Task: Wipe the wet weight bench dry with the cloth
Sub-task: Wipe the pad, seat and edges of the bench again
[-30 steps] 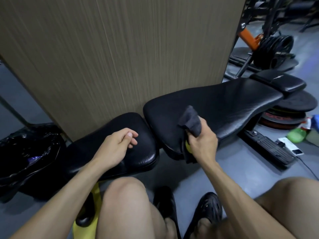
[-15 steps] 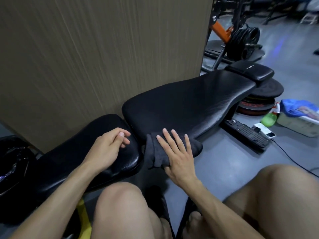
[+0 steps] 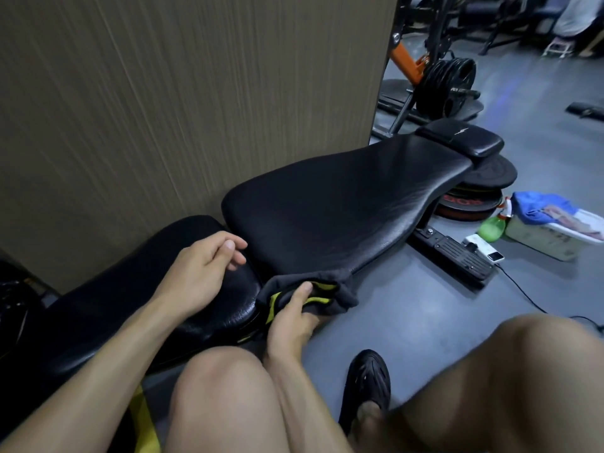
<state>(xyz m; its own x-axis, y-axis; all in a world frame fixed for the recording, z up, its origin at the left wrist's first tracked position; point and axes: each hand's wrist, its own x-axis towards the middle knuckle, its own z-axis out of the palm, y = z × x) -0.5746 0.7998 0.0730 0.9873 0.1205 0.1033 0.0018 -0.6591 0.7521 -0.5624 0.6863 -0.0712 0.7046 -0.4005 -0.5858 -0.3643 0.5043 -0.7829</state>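
The black weight bench has a long back pad [image 3: 343, 207] running away to the right and a seat pad [image 3: 137, 289] nearer me on the left. A dark grey cloth with yellow-green trim [image 3: 330, 291] hangs bunched over the near edge of the back pad. My right hand [image 3: 291, 318] grips the cloth from below that edge, thumb on top of the fabric. My left hand [image 3: 202, 269] rests on the seat pad with fingers loosely curled, holding nothing.
A wood-grain panel [image 3: 179, 93] stands right behind the bench. Weight plates [image 3: 474, 197] are stacked by the far end, with a green spray bottle [image 3: 490, 227], a box with blue cloth [image 3: 555, 223], a phone on a cable and a plate rack [image 3: 447, 83]. My knees and a black shoe [image 3: 366, 387] fill the foreground.
My right hand went from pressing the cloth flat on the pad's top to gripping it at the near edge, lower down. The left hand stayed on the seat pad.
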